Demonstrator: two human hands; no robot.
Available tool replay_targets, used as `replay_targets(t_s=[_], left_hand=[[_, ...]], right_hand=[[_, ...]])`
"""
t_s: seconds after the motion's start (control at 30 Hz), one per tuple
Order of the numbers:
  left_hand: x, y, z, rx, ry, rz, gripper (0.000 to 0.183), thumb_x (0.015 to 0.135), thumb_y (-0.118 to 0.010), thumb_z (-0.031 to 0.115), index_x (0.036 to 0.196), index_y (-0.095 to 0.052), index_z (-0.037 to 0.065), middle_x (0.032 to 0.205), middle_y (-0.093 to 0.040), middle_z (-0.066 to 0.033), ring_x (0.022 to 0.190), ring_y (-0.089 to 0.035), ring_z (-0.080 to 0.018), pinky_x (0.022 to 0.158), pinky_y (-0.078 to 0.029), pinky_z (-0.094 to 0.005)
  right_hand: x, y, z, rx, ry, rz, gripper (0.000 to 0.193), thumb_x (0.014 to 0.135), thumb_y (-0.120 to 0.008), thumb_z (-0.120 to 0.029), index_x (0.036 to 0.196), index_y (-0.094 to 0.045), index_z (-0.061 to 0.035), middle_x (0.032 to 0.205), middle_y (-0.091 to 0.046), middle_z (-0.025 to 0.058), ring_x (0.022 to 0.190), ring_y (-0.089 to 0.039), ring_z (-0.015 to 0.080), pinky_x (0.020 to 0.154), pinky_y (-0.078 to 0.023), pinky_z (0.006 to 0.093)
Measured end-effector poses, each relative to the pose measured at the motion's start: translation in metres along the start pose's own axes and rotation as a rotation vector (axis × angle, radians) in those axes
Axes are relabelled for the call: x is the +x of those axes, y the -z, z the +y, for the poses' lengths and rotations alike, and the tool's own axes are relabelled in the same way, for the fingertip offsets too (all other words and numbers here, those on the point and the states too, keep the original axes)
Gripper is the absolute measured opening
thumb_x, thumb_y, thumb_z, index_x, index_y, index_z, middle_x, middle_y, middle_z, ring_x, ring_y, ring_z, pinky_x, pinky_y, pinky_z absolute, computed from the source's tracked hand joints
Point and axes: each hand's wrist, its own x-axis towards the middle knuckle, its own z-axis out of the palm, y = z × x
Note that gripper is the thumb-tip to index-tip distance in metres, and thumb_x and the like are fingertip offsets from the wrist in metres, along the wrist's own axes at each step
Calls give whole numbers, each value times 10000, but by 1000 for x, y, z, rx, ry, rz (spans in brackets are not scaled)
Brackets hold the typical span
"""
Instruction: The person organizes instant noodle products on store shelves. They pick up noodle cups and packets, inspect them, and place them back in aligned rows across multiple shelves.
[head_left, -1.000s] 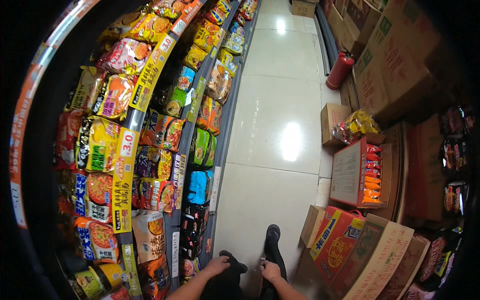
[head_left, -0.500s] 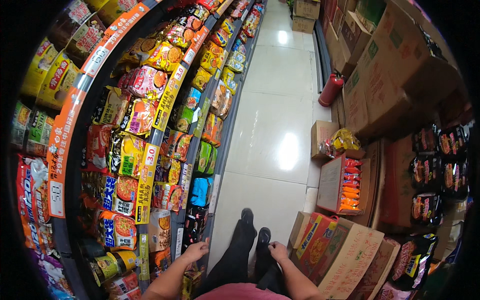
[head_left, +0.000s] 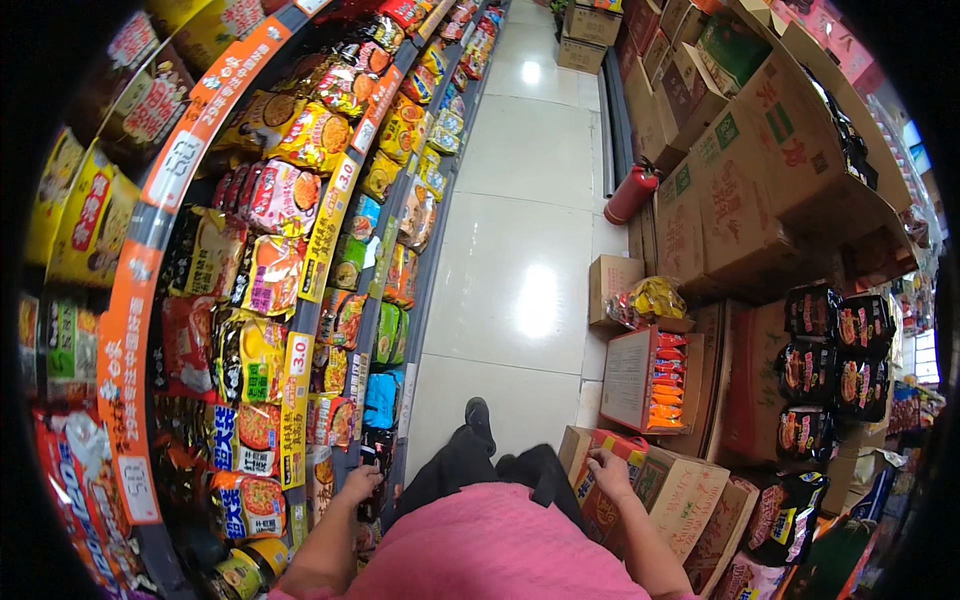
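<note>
My left hand (head_left: 362, 484) hangs low beside the left shelving, its fingers loosely bent and nothing visible in it. The closest goods are dark packs (head_left: 378, 446) on the bottom shelf and a bright blue pack (head_left: 382, 400) just beyond. On the other side my right hand (head_left: 610, 470) is also empty, with fingers half curled and slightly apart. It appears in front of a red and yellow printed carton (head_left: 600, 505) beside a brown cardboard box (head_left: 681, 505); whether it touches them I cannot tell.
A tiled aisle (head_left: 500, 260) runs ahead between instant-noodle shelves (head_left: 300, 330) and stacked cardboard boxes (head_left: 750, 180). Along the right edge stand a red fire extinguisher (head_left: 632, 193), a small box with a yellow pack (head_left: 657, 297) and an open carton of orange packs (head_left: 666, 390).
The view has tilted and shifted right, bringing in more of my pink top. My feet have changed position in the aisle. Both hands have swung apart, the right one now over the red carton.
</note>
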Motion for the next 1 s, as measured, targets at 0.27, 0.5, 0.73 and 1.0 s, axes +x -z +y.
replay_targets(t_s=[0.27, 0.5, 0.73, 1.0], left_hand=[[51, 16, 108, 40, -280, 103, 401, 898, -642, 298, 1176, -672, 12, 1104, -702, -192, 1056, -664, -274, 926, -501, -380], [37, -68, 150, -515, -191, 255, 419, 907, -681, 219, 1277, -621, 32, 1187, -690, -156, 1087, -656, -238, 940, -504, -339], [-32, -225, 108, -581, 139, 457, 403, 909, -690, 228, 1237, -645, -2, 1096, -689, -112, 946, -655, -198, 845, -529, -347], [-76, -442, 99, -930, 258, 700, 212, 803, -704, 204, 972, -731, 77, 981, -692, -123, 921, -676, -291, 797, -548, -400]], right_hand=[[-4, 33, -2, 224, -33, 213, 194, 920, -655, -176, 966, -717, 2, 833, -723, 147, 780, -704, 214, 733, -530, 355], [129, 103, -16, 346, -49, 5, 413, 961, -632, -321, 729, -703, 14, 633, -674, 67, 650, -672, 143, 634, -522, 322], [300, 201, -76, 108, 348, -105, 250, 990, -591, -158, 884, -697, 42, 795, -700, 70, 636, -645, 146, 621, -533, 304], [389, 154, -206, 49, 487, -516, 107, 907, -602, -124, 941, -657, -38, 814, -692, 86, 671, -681, 169, 536, -447, 261]])
